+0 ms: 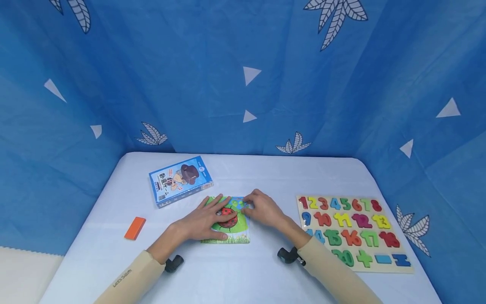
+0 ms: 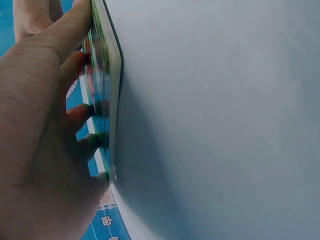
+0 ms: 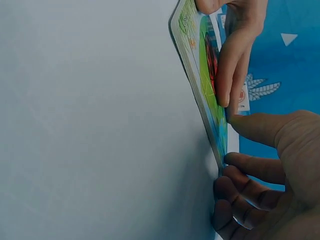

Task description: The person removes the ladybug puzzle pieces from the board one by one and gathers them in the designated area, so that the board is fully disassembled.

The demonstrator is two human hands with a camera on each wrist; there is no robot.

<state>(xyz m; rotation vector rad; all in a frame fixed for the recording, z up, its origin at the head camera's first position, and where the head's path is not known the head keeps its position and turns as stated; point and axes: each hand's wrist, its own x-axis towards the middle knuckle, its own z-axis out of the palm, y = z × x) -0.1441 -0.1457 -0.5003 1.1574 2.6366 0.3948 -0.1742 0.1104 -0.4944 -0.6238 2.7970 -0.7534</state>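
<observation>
A square ladybug picture board (image 1: 241,236) lies flat on the table. Over its left part the left hand (image 1: 197,221) rests with spread fingers, covering some of the ladybug; the left wrist view shows that hand (image 2: 40,125) with fingertips on the surface of the board (image 2: 102,65). At the board's upper right corner the right hand (image 1: 265,209) touches the edge with thumb and bent fingers. In the right wrist view, the right hand's thumb and forefinger (image 3: 240,159) meet the far end of the board (image 3: 195,65); whether a small piece is between them cannot be told.
A blue illustrated box (image 1: 180,179) lies behind and left of the board. An orange block (image 1: 135,228) is at the left. On the right lies a wooden number board (image 1: 392,268) with colourful raised digits. Blue patterned cloth (image 1: 212,84) hangs behind the white table (image 1: 228,278).
</observation>
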